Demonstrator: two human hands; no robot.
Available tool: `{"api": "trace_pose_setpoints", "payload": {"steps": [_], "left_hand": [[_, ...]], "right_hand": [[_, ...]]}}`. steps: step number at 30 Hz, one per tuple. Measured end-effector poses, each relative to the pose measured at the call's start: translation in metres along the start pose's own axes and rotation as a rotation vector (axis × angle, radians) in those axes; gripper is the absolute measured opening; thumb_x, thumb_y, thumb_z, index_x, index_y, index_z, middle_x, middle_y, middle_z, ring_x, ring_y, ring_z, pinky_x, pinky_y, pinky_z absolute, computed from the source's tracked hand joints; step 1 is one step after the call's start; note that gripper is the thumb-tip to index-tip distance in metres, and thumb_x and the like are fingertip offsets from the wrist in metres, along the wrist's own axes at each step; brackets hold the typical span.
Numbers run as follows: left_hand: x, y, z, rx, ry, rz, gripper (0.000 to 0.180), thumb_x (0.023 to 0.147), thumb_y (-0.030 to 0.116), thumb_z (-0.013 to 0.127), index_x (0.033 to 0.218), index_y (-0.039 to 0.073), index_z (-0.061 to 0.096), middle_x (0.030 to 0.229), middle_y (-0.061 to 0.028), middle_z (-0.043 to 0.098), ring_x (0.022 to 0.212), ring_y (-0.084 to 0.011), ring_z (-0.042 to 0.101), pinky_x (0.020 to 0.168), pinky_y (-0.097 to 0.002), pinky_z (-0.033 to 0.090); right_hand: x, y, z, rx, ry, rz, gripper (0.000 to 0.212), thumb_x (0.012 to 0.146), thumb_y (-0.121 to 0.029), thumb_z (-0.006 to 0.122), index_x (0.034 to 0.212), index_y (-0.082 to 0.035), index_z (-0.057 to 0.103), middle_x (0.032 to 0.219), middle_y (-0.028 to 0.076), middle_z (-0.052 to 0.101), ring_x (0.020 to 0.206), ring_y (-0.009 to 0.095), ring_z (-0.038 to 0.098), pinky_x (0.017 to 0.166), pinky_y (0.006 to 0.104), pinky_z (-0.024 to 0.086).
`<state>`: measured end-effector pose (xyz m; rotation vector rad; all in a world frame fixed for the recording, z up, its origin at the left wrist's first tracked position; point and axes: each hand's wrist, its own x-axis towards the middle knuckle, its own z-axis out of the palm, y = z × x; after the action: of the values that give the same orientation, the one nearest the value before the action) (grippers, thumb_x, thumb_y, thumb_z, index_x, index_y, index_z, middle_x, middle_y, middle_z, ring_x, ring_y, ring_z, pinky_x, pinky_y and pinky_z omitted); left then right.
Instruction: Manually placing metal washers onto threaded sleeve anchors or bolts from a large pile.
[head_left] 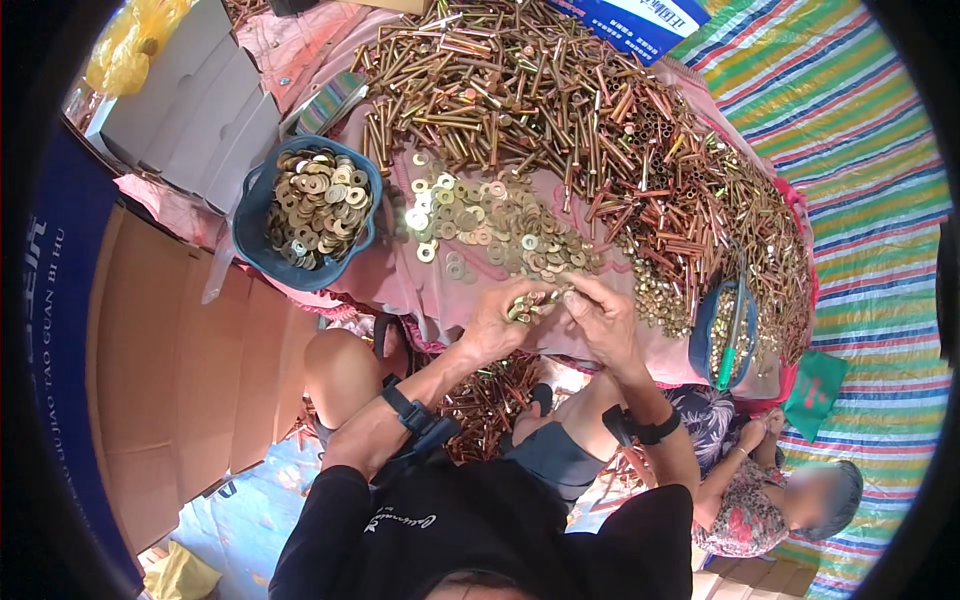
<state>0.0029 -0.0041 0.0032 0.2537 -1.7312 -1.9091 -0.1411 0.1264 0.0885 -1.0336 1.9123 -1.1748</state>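
Note:
My left hand [498, 318] is closed around a bunch of brass-coloured bolts [532, 304], their shiny ends bunched at the fingertips. Right beside it, my right hand [605, 318] has its thumb and fingers pinched together at the edge of that bunch. Whatever small piece it grips is too small to make out. Just beyond both hands, loose brass-coloured washers [490, 220] are spread on a pink cloth [400, 275]. More washers [318, 205] fill a blue plastic basket [250, 245] at the left.
A large heap of long bolts [490, 90] covers the far side. Small nuts [655, 295] lie to the right, by a blue basket [705, 345] with a green-handled tool [728, 365]. Another person [745, 500] sits at lower right. Cardboard [190, 350] stands at left.

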Motion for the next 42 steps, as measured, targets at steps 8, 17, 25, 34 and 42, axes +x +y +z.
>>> {"api": "trace_pose_setpoints", "payload": {"steps": [8, 17, 25, 34, 42], "left_hand": [[0.000, -0.007, 0.003, -0.063, 0.011, -0.063, 0.046, 0.080, -0.016, 0.056, 0.122, 0.000, 0.069, 0.107, -0.0089, 0.068, 0.098, -0.0168, 0.065, 0.088, -0.0306, 0.052], [-0.006, -0.006, 0.000, -0.032, -0.015, -0.052, 0.051, 0.080, -0.018, 0.051, 0.125, 0.000, 0.067, 0.110, -0.0069, 0.067, 0.099, -0.0168, 0.065, 0.086, -0.0284, 0.054], [0.002, -0.004, -0.001, -0.135, -0.031, -0.203, 0.052, 0.080, -0.019, 0.046, 0.125, -0.003, 0.065, 0.113, -0.0082, 0.070, 0.101, -0.0161, 0.066, 0.091, -0.0290, 0.054], [-0.002, -0.004, -0.001, -0.074, -0.022, -0.126, 0.042, 0.081, -0.013, 0.057, 0.120, -0.001, 0.068, 0.103, -0.0070, 0.071, 0.095, -0.0144, 0.064, 0.086, -0.0295, 0.052], [0.000, 0.009, -0.002, -0.062, -0.025, -0.182, 0.032, 0.086, -0.007, 0.068, 0.117, 0.000, 0.070, 0.102, -0.0083, 0.072, 0.095, -0.0132, 0.064, 0.084, -0.0296, 0.052]], "right_hand": [[0.003, -0.005, 0.006, -0.273, 0.117, -0.262, 0.029, 0.097, -0.004, 0.067, 0.125, 0.005, 0.068, 0.107, 0.013, 0.069, 0.098, 0.024, 0.069, 0.084, 0.0312, 0.055], [0.003, -0.014, 0.005, -0.373, 0.070, -0.419, 0.024, 0.095, 0.000, 0.066, 0.118, 0.004, 0.071, 0.110, 0.017, 0.070, 0.100, 0.029, 0.069, 0.088, 0.0352, 0.054], [0.003, -0.014, 0.014, -0.385, 0.177, -0.503, 0.016, 0.093, 0.001, 0.069, 0.109, 0.002, 0.073, 0.107, 0.015, 0.072, 0.101, 0.027, 0.070, 0.087, 0.0337, 0.055], [-0.001, -0.019, 0.015, -0.352, 0.123, -0.269, 0.021, 0.094, -0.009, 0.074, 0.110, 0.001, 0.069, 0.101, 0.011, 0.067, 0.084, 0.019, 0.067, 0.074, 0.0319, 0.055], [-0.005, -0.020, 0.012, -0.361, 0.058, -0.038, 0.023, 0.094, -0.013, 0.074, 0.113, 0.000, 0.071, 0.096, 0.011, 0.068, 0.085, 0.024, 0.067, 0.075, 0.0320, 0.053]]}}
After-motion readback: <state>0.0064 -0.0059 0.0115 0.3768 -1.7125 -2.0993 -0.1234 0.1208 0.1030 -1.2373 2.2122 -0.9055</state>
